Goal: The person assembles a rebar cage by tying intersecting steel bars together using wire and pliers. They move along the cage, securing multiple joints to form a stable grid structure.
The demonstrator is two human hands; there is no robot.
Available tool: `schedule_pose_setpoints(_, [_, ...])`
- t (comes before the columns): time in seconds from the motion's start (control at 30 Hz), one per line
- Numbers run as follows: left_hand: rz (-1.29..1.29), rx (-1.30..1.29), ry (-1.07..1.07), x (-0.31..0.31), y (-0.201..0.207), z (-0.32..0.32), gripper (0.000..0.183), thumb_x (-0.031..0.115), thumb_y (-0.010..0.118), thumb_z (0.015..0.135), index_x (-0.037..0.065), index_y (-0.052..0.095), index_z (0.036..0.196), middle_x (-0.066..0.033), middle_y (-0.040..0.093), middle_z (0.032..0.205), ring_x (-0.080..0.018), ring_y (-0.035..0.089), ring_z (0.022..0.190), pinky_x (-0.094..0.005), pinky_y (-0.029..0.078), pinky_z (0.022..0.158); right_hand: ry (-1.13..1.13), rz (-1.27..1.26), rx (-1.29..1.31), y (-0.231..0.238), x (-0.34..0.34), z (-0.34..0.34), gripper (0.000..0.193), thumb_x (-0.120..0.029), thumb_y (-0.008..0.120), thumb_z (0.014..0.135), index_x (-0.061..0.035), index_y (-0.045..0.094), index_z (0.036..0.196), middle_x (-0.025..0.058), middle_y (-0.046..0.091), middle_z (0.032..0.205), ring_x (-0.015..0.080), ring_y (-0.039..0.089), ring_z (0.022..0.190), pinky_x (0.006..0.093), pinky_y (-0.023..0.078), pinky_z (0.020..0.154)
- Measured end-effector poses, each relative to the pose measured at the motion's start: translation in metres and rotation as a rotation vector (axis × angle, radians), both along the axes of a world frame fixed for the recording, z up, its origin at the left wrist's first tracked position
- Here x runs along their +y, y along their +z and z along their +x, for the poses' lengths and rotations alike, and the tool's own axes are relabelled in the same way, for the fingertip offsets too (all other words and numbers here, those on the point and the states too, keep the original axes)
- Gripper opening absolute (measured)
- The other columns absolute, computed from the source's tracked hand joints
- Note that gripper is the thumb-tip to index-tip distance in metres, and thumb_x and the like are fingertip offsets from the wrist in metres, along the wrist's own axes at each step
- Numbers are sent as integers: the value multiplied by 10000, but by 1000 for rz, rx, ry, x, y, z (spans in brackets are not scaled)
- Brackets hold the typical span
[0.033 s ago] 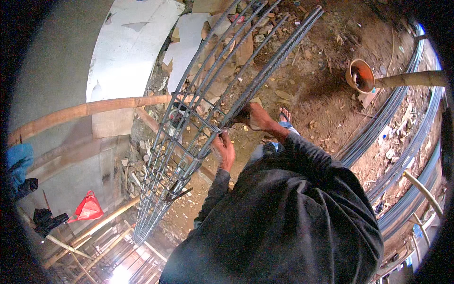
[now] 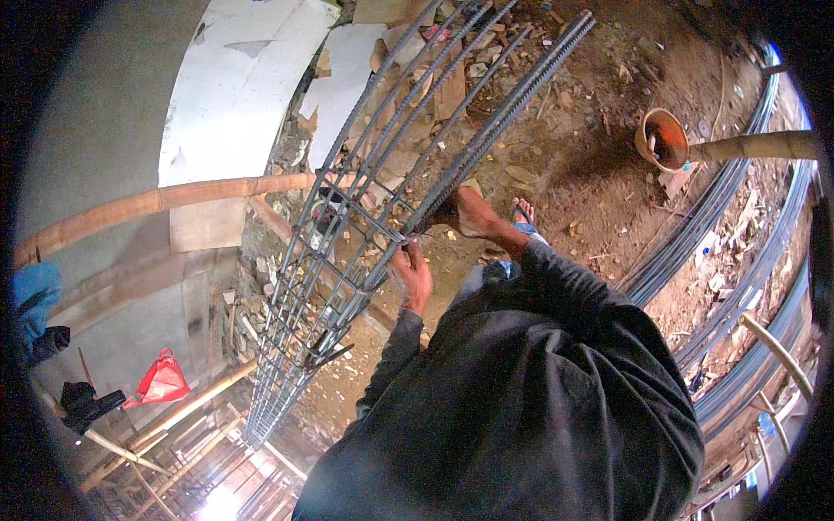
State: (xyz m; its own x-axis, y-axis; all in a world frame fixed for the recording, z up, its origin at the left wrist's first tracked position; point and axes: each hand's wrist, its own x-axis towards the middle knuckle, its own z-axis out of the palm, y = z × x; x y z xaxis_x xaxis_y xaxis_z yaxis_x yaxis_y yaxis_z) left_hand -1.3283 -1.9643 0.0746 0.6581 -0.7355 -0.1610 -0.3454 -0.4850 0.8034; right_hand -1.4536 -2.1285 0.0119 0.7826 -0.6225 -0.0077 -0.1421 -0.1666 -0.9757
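A long cage of ribbed steel rebar [image 2: 358,280], tied with square stirrups, slants from the upper middle to the lower left. My left hand [image 2: 415,280] is at its near side, thumb and fingers closed on a bar by a stirrup corner. Just right of the same corner is my right hand [image 2: 476,215], curled, with the wrist bent. Its fingertips sit in dark shadow beside the thick paired bars [image 2: 499,123], so whatever they hold is hidden. Beyond the stirrups, the bars' free ends reach up and to the right.
A bamboo pole [image 2: 208,191] crosses under the cage from the left. An orange bucket [image 2: 662,141] stands on the dirt floor at the right, near bundled steel rods [image 2: 695,239]. A red plastic bag [image 2: 162,379] hangs at the lower left. Rubble lies along the grey wall [image 2: 113,113].
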Motion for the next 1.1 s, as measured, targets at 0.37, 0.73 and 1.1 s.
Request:
schedule_pose_setpoints(0.37, [-22,-3,41,-10,-4,-7,481,300,504,1093,-94,482,1367,-269,565,1278,-350,528,1215,-438,372,1068,-250,394,58,8,5,19,248,-71,678,839,2,689,1076,165,735,876,309,705,727,440,550,642])
schedule_pose_setpoints(0.73, [-46,-269,-3,-12,-8,-12,338,171,498,1074,20,566,1370,-215,629,1246,-366,587,1155,-458,418,1012,38,774,-350,-13,19,21,200,-103,667,953,-17,696,1131,14,694,999,152,597,843,323,495,735])
schedule_pose_setpoints(1.1, [-225,-234,-85,-4,-16,-1,255,236,602,1018,17,692,1112,-228,684,1023,-429,647,968,-472,484,852,-398,305,112,18,36,2,238,-90,659,934,31,645,1138,32,678,959,170,601,877,340,498,812])
